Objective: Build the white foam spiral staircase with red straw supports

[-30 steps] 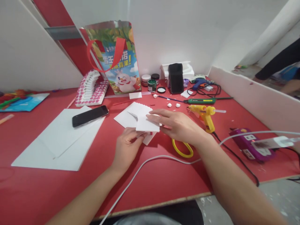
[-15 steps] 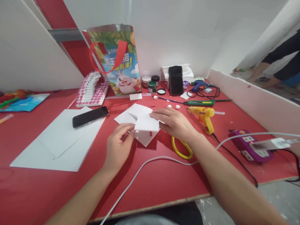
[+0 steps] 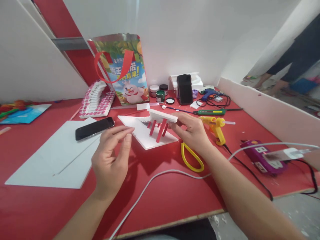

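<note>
The person's right hand (image 3: 190, 128) is grasping a white model (image 3: 148, 135), its fingers and thumb closing around the right end of the upper slab (image 3: 162, 116). The left hand (image 3: 111, 156) is hovering beside the base board's left edge, thumb and forefinger nearly meeting, apparently gripping nothing; whether they are brushing the board, I cannot tell. The model is sitting on or just above the red table (image 3: 175, 193), left of the yellow glue gun (image 3: 219, 128). The step in hand seems to be adjusting or checking the model; the next move is probably calling for a light, steady hold, sparing the thin red struts (image 3: 161, 130). One board corner is pointing toward the person; the slab's long axis is running left to right, dipping slightly rightward.
</note>
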Demonstrator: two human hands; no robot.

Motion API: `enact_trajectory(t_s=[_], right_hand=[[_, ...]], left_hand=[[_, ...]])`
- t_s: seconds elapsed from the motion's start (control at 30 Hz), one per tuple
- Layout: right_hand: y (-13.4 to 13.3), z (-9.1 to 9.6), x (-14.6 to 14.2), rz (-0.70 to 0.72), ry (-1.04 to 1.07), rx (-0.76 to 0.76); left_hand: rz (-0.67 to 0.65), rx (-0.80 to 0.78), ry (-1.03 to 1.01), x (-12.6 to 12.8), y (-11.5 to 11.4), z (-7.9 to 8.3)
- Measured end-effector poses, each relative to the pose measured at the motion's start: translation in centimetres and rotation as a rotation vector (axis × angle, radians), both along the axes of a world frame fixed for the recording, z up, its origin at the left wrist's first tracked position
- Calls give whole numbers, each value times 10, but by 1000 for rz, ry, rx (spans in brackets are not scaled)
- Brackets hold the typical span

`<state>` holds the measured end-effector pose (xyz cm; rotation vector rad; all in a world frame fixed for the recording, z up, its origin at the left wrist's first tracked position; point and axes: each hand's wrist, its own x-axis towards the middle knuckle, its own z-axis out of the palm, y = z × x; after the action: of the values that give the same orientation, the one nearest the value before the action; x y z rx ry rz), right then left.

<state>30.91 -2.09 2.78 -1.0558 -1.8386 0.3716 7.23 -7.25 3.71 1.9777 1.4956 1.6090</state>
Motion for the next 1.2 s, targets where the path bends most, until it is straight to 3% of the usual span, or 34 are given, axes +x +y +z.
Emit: enact_trajectory(t_s=[0.27,0.53,0.73,0.87,1.07,1.2], right_hand=[[-1,1,-1,18,-23,62],[-5,0,-2,-120,-62,156],[-2,0,-5,-181,16,102],[-2,10,-17,-170,47,50],[3,33,-32,-149,23,-24],[11,35,-35,-128,72,-44]], left_hand=[[-35,-36,6,5,9,-7],[-108,-219,-116,14,38,-13],[-256,-333,-239,17,37,-12],[-301,-361,-284,11,34,-15],[-367,-311,-311,-1,33,-18],[-358,-273,-294,-3,32,-14]])
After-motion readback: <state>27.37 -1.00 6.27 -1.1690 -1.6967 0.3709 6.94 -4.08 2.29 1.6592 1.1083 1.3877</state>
